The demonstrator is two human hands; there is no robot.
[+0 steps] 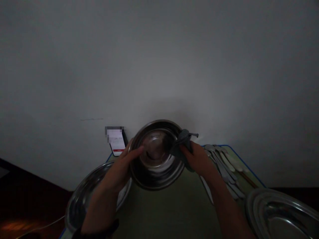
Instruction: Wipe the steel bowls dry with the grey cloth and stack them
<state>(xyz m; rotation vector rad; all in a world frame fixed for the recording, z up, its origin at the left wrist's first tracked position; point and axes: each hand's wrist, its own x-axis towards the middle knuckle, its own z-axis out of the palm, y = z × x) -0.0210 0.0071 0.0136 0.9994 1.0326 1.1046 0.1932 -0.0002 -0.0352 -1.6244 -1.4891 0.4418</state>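
Observation:
A shiny metal bowl (156, 162) is held up above the table, tilted so that its inside faces me. My left hand (127, 162) grips its left side, the thumb over the rim and the fingers behind. In my right hand (195, 156) is a bunched dark grey cloth (183, 142), pressed to the bowl's right rim. The fingers of that hand are closed around the cloth and partly hidden by it. A small loop or tag of the cloth sticks out to the right.
A large metal basin (82, 189) stands at the left, partly behind my left forearm. Several spoons and other cutlery (224, 166) lie at the right, near stacked metal bowls (259, 205). A phone (117, 142) leans by the wall (159, 66) behind the green table (164, 212).

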